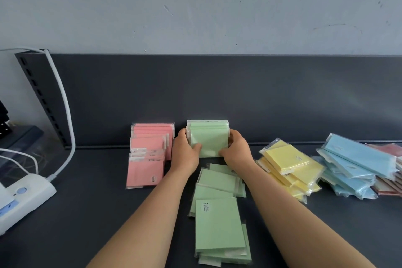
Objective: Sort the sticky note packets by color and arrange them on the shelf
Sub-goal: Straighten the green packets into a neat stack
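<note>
Left hand point(187, 151): is gripping the left side of the green stack point(207, 137), fingers curling round its edge, thumb pressing on the front packet.
Right hand point(236, 152): is gripping the right side the same way, so the stack is being squeezed between both hands.
Green stack: is standing upright near the middle of the shelf's point(87, 213) back edge, faces toward the person, its rear seemingly leaning against the back panel point(217, 93).
Green pile point(217, 213): is lying flat and loose straight in front of the stack, under and between the forearms, trailing toward the shelf's front edge.
Relation that matters: the pile's long axis is running front to back, in line with the stack; both hands are sitting about equally near its far end, so either would be pulling back toward the person to reach it.
Pink row point(152, 137): is standing just left of the stack at the back edge, its front packets slumping forward.
Yellow pile point(287, 165): is lying heaped near the right hand, unsorted.
Blue pile point(352, 165): is sprawling further toward the shelf's right end, over a red pile point(389, 185).
Power strip point(21, 198): is sitting at the left end.
Stage: pink is looking done, green is looking partly shelved, and the yellow, blue and red heaps are waiting.
</note>
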{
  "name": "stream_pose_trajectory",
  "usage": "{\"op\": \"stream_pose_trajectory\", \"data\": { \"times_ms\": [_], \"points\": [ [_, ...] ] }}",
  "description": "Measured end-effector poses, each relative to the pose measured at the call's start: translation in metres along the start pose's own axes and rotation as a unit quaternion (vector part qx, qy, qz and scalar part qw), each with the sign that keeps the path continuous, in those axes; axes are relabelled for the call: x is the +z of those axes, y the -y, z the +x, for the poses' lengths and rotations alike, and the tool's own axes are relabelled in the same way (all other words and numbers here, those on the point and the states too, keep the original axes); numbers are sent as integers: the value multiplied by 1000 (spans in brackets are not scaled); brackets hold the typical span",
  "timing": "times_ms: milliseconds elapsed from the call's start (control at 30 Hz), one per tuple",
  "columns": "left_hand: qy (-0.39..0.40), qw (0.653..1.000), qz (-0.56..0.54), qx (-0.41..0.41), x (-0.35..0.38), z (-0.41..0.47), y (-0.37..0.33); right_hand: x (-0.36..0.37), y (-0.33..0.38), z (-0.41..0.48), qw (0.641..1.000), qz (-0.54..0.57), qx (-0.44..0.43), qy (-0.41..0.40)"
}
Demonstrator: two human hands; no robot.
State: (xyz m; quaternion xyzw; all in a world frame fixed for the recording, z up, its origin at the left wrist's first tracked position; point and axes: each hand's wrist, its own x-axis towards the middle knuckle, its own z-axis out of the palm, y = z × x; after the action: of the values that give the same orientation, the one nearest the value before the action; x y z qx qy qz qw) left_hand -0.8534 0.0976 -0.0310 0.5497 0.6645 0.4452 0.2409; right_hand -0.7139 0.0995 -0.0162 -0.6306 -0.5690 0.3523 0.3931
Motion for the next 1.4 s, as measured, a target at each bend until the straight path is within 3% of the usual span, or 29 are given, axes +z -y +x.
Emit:
{"op": "stream_pose_trajectory", "data": {
  "times_ms": [467, 700, 767, 900, 967, 1200, 1400],
  "points": [
    [15, 999, 39, 14, -7, -5, -4, -4, 8, -7, 999, -39, -35, 1],
    [-14, 993, 71, 92, -32, -29, -30, -24, 27, -31, 991, -114, -53, 35],
    [24, 991, 79, 104, -38, -41, -30, -34, 26, -46, 986, -131, -54, 85],
    [195, 974, 113, 35, -41, -69, -24, -49, 19, -85, 961, -219, -51, 163],
    [220, 970, 105, 16, -40, -80, -21, -49, 10, -97, 952, -241, -57, 182],
    [131, 989, -35, -51, -51, -94, -8, -39, -13, -107, 988, -105, -58, 100],
    [65, 995, -39, -65, -64, -99, 5, -41, -20, -106, 973, -184, -76, 113]
  ]
}}
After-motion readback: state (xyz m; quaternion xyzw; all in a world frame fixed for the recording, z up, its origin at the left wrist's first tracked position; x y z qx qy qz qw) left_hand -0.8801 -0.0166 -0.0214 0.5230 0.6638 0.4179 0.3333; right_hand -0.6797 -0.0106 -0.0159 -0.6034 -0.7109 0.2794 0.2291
